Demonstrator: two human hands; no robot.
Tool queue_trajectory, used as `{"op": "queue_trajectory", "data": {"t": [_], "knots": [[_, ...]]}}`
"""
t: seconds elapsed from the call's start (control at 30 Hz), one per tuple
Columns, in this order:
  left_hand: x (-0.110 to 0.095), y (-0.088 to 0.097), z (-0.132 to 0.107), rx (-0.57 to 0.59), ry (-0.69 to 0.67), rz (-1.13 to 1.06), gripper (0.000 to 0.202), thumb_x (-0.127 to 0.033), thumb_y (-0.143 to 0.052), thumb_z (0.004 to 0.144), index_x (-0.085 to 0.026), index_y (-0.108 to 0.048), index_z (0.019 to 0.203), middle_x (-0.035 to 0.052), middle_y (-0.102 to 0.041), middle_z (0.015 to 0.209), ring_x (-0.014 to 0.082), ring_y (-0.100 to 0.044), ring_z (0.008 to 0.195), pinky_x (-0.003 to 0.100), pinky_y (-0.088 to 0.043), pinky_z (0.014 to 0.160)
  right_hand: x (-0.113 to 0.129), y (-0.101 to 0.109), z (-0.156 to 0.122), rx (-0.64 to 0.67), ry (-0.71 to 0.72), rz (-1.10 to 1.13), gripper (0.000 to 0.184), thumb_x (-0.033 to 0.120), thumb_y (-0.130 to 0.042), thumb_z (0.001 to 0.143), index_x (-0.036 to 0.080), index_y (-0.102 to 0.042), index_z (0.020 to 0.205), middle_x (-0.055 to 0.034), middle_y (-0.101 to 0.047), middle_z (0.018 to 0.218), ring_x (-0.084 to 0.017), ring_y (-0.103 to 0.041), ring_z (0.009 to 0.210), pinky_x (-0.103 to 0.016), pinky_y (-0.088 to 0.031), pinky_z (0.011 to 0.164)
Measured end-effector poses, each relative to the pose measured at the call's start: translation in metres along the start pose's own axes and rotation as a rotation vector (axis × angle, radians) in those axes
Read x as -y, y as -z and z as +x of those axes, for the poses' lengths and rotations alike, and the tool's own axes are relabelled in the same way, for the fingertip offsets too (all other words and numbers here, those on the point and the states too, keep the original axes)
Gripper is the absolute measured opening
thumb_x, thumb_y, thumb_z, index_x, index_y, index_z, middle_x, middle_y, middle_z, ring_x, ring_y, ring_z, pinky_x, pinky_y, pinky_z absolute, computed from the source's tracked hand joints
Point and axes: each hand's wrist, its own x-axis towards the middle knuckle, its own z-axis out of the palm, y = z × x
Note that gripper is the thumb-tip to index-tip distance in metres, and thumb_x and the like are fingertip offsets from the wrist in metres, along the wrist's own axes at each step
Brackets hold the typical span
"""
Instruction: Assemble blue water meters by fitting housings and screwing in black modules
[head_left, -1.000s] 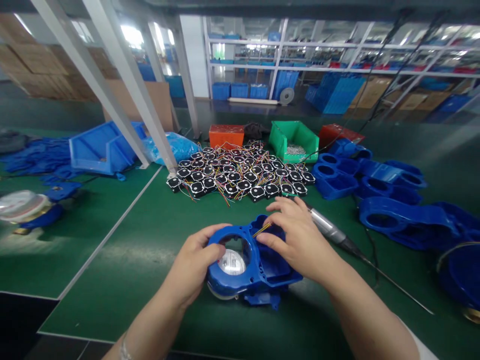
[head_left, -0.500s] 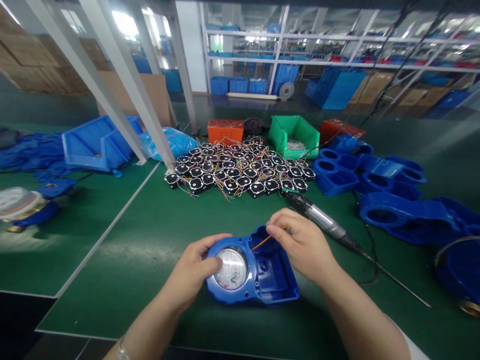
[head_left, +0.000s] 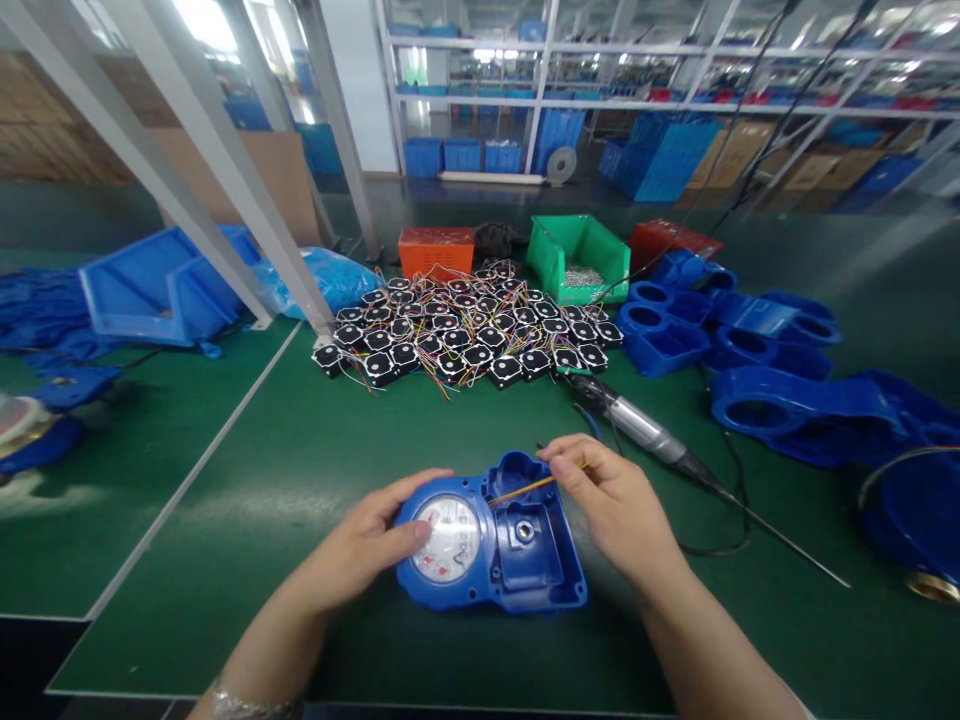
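A blue plastic meter housing (head_left: 480, 590) lies in front of me, with a round dial (head_left: 452, 545) showing in its left ring and an open box-shaped compartment on its right. My left hand (head_left: 375, 545) grips the housing's left side, thumb resting over the dial. From beside the dial, thin yellow and orange wires (head_left: 525, 489) run across the compartment. Their far end is pinched between the thumb and fingers of my right hand (head_left: 600, 485), above the compartment's upper right edge. The fingers partly hide the wire ends.
Black square modules (head_left: 457, 340) with coloured wires crowd the table behind. An electric screwdriver (head_left: 637, 420) with a long bit lies at right, near several blue housings (head_left: 810, 410). A green bin (head_left: 579, 260) of small parts and a blue bin (head_left: 150, 300) stand farther back.
The dial has come up to fill the housing's ring, where it sat lower and tilted before. The wires are drawn out straighter by my right hand. The whole view has shifted slightly.
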Motion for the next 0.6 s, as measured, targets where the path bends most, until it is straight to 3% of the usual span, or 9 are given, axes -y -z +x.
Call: {"op": "queue_trajectory", "data": {"t": [0.07, 0.17, 0.27, 0.37, 0.5, 0.6], "knots": [[0.002, -0.002, -0.002, -0.024, 0.001, -0.002, 0.045, -0.032, -0.057, 0.076, -0.023, -0.044, 0.118, 0.0032, -0.056, 0.112, 0.0197, -0.056, 0.094, 0.026, -0.046, 0.078, -0.002, 0.006, -0.014, 0.002, -0.061, 0.041, 0.028, 0.043, -0.049, 0.082, 0.015, -0.051, 0.088, -0.0062, -0.051, 0.099, -0.016, -0.050, 0.094, -0.026, -0.041, 0.080], [0.008, -0.019, -0.009, -0.132, 0.012, 0.044, 0.049, -0.039, -0.051, 0.079, -0.021, -0.037, 0.122, 0.0058, -0.052, 0.117, 0.0220, -0.052, 0.100, 0.030, -0.044, 0.083, -0.008, 0.012, -0.038, -0.011, -0.184, 0.017, 0.051, 0.054, -0.048, 0.080, 0.017, -0.039, 0.114, -0.0100, -0.043, 0.112, -0.020, -0.046, 0.101, -0.031, -0.044, 0.082], [0.019, -0.048, -0.021, -0.284, -0.004, 0.122, 0.058, -0.044, -0.051, 0.076, -0.018, -0.032, 0.124, 0.0092, -0.045, 0.124, 0.0258, -0.043, 0.112, 0.033, -0.038, 0.093, -0.018, 0.010, -0.057, -0.038, -0.264, 0.009, 0.063, 0.062, -0.041, 0.081, 0.018, -0.029, 0.123, -0.0130, -0.036, 0.119, -0.022, -0.046, 0.099, -0.032, -0.048, 0.072], [0.032, -0.071, -0.031, -0.347, -0.077, 0.166, 0.070, -0.046, -0.058, 0.069, -0.016, -0.030, 0.126, 0.0127, -0.038, 0.129, 0.0303, -0.037, 0.117, 0.039, -0.035, 0.096, -0.025, 0.002, -0.065, -0.007, -0.303, 0.216, 0.065, 0.062, -0.035, 0.085, 0.019, -0.017, 0.130, -0.0132, -0.030, 0.124, -0.021, -0.044, 0.102, -0.032, -0.048, 0.074], [0.035, -0.069, -0.023, -0.338, -0.059, 0.152, 0.080, -0.046, -0.059, 0.068, -0.013, -0.019, 0.129, 0.0187, -0.037, 0.126, 0.0318, -0.040, 0.114, 0.044, -0.034, 0.095, -0.026, -0.010, -0.059, -0.029, -0.376, 0.387, 0.074, 0.064, -0.042, 0.081, 0.020, -0.014, 0.134, -0.0128, -0.026, 0.129, -0.023, -0.038, 0.111, -0.035, -0.041, 0.087], [0.021, -0.056, -0.002, -0.328, -0.152, 0.170, 0.089, -0.044, -0.064, 0.065, -0.017, -0.012, 0.132, 0.0159, -0.022, 0.137, 0.0312, -0.026, 0.124, 0.044, -0.026, 0.101, -0.021, -0.017, -0.053, -0.095, -0.432, 0.493, 0.077, 0.062, -0.051, 0.078, 0.020, -0.017, 0.134, -0.0126, -0.029, 0.128, -0.024, -0.031, 0.117, -0.038, -0.033, 0.095]]}}
